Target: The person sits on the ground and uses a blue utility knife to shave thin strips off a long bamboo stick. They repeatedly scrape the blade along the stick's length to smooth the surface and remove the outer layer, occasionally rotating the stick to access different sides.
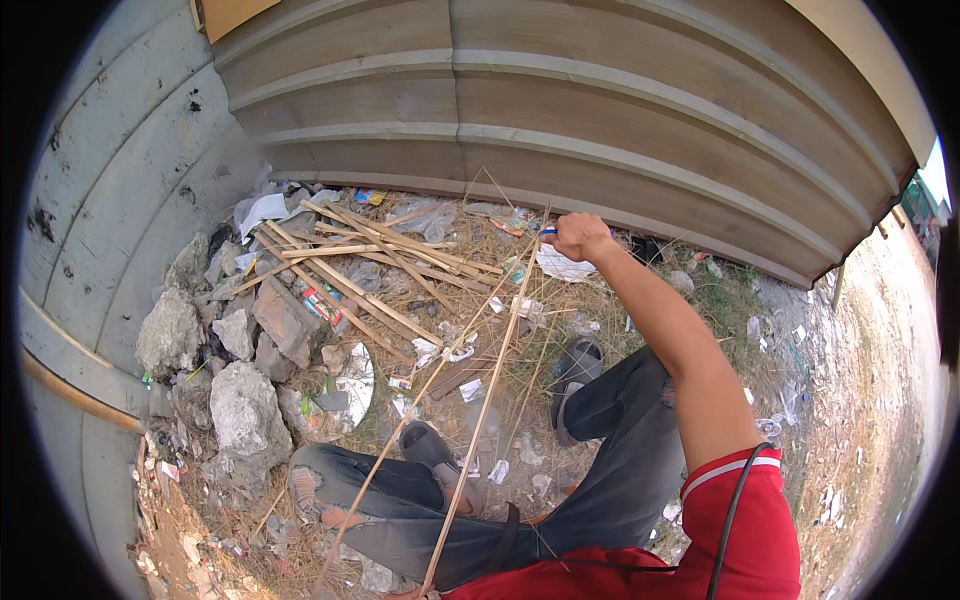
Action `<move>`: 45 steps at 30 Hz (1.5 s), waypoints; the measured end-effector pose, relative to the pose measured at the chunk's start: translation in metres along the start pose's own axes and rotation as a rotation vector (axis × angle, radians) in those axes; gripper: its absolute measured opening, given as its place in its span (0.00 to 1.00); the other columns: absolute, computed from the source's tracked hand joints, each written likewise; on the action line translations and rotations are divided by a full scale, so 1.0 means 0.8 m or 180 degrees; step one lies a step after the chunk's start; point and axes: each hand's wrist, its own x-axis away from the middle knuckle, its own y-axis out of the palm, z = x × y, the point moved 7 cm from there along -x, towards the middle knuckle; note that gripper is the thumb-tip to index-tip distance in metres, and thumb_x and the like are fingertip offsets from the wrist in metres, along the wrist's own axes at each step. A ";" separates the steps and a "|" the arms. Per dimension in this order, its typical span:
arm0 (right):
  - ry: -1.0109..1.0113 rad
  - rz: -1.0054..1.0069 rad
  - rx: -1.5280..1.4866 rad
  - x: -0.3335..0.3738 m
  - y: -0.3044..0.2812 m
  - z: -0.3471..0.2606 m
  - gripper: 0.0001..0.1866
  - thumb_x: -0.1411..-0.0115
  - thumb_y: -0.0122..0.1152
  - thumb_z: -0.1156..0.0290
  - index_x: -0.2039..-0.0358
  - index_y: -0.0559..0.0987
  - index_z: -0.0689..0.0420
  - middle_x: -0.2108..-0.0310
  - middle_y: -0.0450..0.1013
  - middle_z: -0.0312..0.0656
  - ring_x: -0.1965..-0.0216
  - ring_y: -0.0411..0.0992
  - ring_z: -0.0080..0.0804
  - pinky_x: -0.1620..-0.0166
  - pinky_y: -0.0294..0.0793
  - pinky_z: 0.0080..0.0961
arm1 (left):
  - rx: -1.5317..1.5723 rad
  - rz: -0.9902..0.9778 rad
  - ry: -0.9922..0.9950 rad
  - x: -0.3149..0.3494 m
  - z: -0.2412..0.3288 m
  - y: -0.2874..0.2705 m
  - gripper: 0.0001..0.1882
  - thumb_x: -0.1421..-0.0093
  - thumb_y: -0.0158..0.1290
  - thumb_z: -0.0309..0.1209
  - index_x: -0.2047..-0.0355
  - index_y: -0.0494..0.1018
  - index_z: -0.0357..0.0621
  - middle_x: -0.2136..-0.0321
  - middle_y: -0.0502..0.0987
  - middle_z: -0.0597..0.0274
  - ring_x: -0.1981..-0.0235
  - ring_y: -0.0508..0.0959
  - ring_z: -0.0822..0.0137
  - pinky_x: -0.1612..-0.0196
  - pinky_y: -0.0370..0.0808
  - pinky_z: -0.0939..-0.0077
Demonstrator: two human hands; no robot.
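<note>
Strips, thin, pale, quantity two (486,400): long axes running from near left, across jeans (600,490), toward far edge of littered ground (525,430), converging just left of right hand (583,237). Right hand: closed around blue-ended object (549,231), nearest far ends. Left hand (408,594): mere sliver beside near ends; grip not discernible.

Ground (850,340): dirt with dry straw (472,234), green grass (722,312) at right
Wooden strips (365,248): crisscrossed pile, far side, left of centre
Rocks (243,408): rough grey chunks heaped at left
Reddish block (285,320): among the rocks
White scraps (565,264): scattered
</note>
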 end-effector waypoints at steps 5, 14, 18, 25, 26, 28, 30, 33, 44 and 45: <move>0.0000 0.0236 0.0090 -0.008 -0.007 -0.027 0.28 0.36 0.56 0.43 0.62 0.86 0.58 0.60 0.82 0.50 0.54 0.81 0.50 0.51 0.81 0.43 | -0.0074 0.0146 0.0087 -0.034 0.039 0.015 0.10 0.32 0.56 0.36 0.56 0.78 0.46 0.80 0.71 0.74 0.86 0.61 0.78 0.81 0.63 0.81; -0.0240 0.0956 -0.0110 -0.025 -0.062 -0.019 0.26 0.35 0.55 0.47 0.65 0.85 0.60 0.65 0.82 0.53 0.59 0.81 0.53 0.55 0.81 0.46 | -0.1153 0.1292 0.0992 0.005 0.016 -0.015 0.10 0.32 0.56 0.35 0.54 0.77 0.46 0.79 0.73 0.72 0.86 0.63 0.76 0.80 0.65 0.80; -0.0464 0.0842 -0.0596 -0.016 -0.065 -0.075 0.28 0.35 0.54 0.45 0.66 0.84 0.62 0.66 0.81 0.56 0.60 0.80 0.57 0.54 0.80 0.49 | -0.0503 0.0957 0.1347 0.018 -0.016 -0.035 0.10 0.31 0.55 0.35 0.54 0.77 0.46 0.78 0.73 0.72 0.85 0.66 0.75 0.80 0.67 0.79; -0.1349 -0.0227 -0.1151 0.086 -0.086 -0.170 0.32 0.34 0.53 0.43 0.74 0.81 0.64 0.75 0.78 0.57 0.69 0.79 0.56 0.61 0.76 0.50 | 0.0903 -0.0028 0.1372 -0.052 0.144 0.131 0.20 0.25 0.45 0.32 0.37 0.70 0.38 0.81 0.57 0.72 0.87 0.51 0.81 0.85 0.50 0.83; -0.1427 -0.0331 -0.1261 0.109 -0.092 -0.178 0.32 0.34 0.53 0.44 0.76 0.80 0.64 0.77 0.77 0.57 0.71 0.78 0.56 0.63 0.75 0.50 | 0.0815 0.0071 0.1522 -0.068 0.161 0.149 0.20 0.25 0.46 0.31 0.36 0.69 0.39 0.81 0.58 0.72 0.87 0.52 0.82 0.85 0.49 0.83; -0.1759 -0.0382 -0.1424 0.143 -0.094 -0.202 0.32 0.32 0.53 0.44 0.77 0.78 0.64 0.81 0.72 0.56 0.75 0.73 0.57 0.66 0.70 0.49 | 0.0671 0.0253 0.1845 -0.095 0.190 0.185 0.20 0.25 0.45 0.31 0.36 0.69 0.38 0.80 0.59 0.72 0.87 0.52 0.82 0.85 0.50 0.84; -0.1907 -0.0415 -0.1552 0.175 -0.098 -0.212 0.32 0.32 0.52 0.45 0.77 0.77 0.64 0.82 0.71 0.56 0.76 0.72 0.59 0.67 0.69 0.49 | 0.0570 0.0209 0.2022 -0.120 0.220 0.217 0.20 0.25 0.44 0.31 0.36 0.68 0.38 0.80 0.59 0.73 0.87 0.53 0.83 0.85 0.50 0.84; -0.2071 -0.0423 -0.1645 0.206 -0.094 -0.227 0.31 0.32 0.52 0.47 0.78 0.78 0.64 0.81 0.72 0.58 0.74 0.74 0.62 0.65 0.73 0.51 | 0.0561 0.0109 0.2169 -0.145 0.259 0.252 0.20 0.24 0.44 0.30 0.35 0.67 0.37 0.79 0.59 0.74 0.88 0.54 0.83 0.86 0.49 0.84; -0.2447 -0.0807 -0.1257 0.249 -0.063 -0.258 0.26 0.32 0.52 0.50 0.61 0.82 0.63 0.73 0.79 0.58 0.68 0.79 0.61 0.60 0.78 0.53 | 0.0207 0.0348 0.2505 -0.158 0.307 0.280 0.21 0.27 0.48 0.28 0.36 0.69 0.36 0.81 0.63 0.79 0.84 0.58 0.86 0.82 0.53 0.85; -0.2488 -0.0752 -0.1300 0.251 -0.065 -0.259 0.26 0.31 0.52 0.50 0.60 0.81 0.63 0.73 0.79 0.58 0.68 0.79 0.62 0.60 0.78 0.54 | 0.0127 0.0386 0.2545 -0.158 0.307 0.280 0.20 0.27 0.49 0.28 0.36 0.69 0.36 0.81 0.63 0.79 0.84 0.58 0.86 0.82 0.53 0.85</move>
